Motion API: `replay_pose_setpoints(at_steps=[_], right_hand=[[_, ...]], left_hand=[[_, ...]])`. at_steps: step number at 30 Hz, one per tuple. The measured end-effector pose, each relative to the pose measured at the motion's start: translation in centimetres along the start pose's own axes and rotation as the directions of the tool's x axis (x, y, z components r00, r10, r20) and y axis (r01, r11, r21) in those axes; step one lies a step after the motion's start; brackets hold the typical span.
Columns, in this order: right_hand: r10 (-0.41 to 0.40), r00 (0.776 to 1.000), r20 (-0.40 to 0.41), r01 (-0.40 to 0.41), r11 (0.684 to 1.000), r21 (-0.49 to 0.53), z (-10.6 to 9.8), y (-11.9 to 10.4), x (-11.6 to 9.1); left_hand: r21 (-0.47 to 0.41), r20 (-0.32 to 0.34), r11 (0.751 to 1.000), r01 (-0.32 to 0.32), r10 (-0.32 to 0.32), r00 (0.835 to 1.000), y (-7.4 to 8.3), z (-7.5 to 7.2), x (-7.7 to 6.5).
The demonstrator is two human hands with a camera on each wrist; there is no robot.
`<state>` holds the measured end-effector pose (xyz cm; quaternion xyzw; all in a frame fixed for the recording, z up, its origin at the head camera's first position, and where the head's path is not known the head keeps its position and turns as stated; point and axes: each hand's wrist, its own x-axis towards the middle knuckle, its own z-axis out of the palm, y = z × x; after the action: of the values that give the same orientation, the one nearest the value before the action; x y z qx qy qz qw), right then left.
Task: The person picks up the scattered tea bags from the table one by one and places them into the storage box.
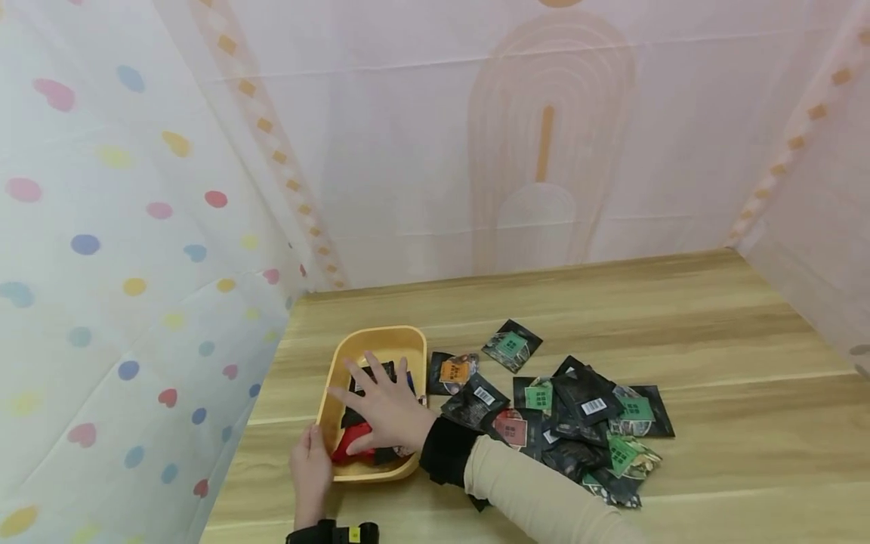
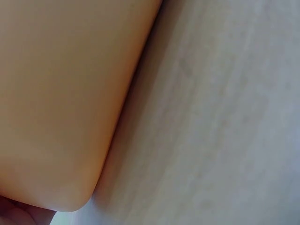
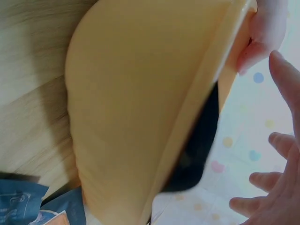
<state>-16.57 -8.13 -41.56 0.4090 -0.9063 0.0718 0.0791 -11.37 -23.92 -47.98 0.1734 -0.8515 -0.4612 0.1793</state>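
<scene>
A yellow plastic basket (image 1: 331, 385) stands on the left part of the table, holding black packets (image 1: 353, 418) and a red item (image 1: 353, 438). At its near left corner my left hand (image 1: 311, 461) grips the rim; in the right wrist view, the fingers (image 3: 255, 54) of that hand curl over the edge. The left wrist view is mostly filled by the basket's side (image 2: 61, 93). Over the basket's contents my right hand (image 1: 390, 412) spreads its fingers wide, pinching nothing. Whether its palm touches the packets cannot be seen.
Right of the basket lies a loose pile of black packets (image 1: 584, 404) with green, red and orange labels. One separate packet (image 1: 512, 345) lies farther back. Patterned cloth (image 1: 408, 174) hangs behind the wooden table (image 1: 734, 363) and at both sides. My right forearm crosses the table's front.
</scene>
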Motion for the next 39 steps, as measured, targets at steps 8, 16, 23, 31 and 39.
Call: replay_pose_setpoints(at_steps=[8, 16, 23, 31, 39], right_hand=[[0.189, 0.977, 0.099, -0.194, 0.980, 0.038, -1.2, 1.6, -1.2], [0.298, 0.952, 0.067, -0.302, 0.952, 0.057, -1.8, 5.8, -4.4], [0.372, 0.927, 0.044, -0.375, 0.920, 0.118, -1.6, 9.9, -8.0], [0.436, 0.899, 0.046, -0.438, 0.896, 0.076, -1.1, 13.8, -12.1], [0.460, 0.884, 0.083, -0.467, 0.873, 0.144, -1.0, 16.1, -15.5]], left_hand=[[-0.037, 0.014, 0.999, 0.024, -0.023, 1.000, 0.0, -0.3, 0.2], [-0.049, 0.021, 0.997, 0.057, -0.056, 0.998, 0.1, -1.0, 0.3], [-0.069, 0.018, 0.995, 0.067, -0.066, 0.998, 0.0, -1.1, 0.2], [-0.058, 0.030, 0.992, 0.110, -0.108, 0.994, -0.3, -1.6, 0.2], [-0.042, -0.024, 0.993, 0.112, -0.113, 0.993, -0.7, -2.6, -0.8]])
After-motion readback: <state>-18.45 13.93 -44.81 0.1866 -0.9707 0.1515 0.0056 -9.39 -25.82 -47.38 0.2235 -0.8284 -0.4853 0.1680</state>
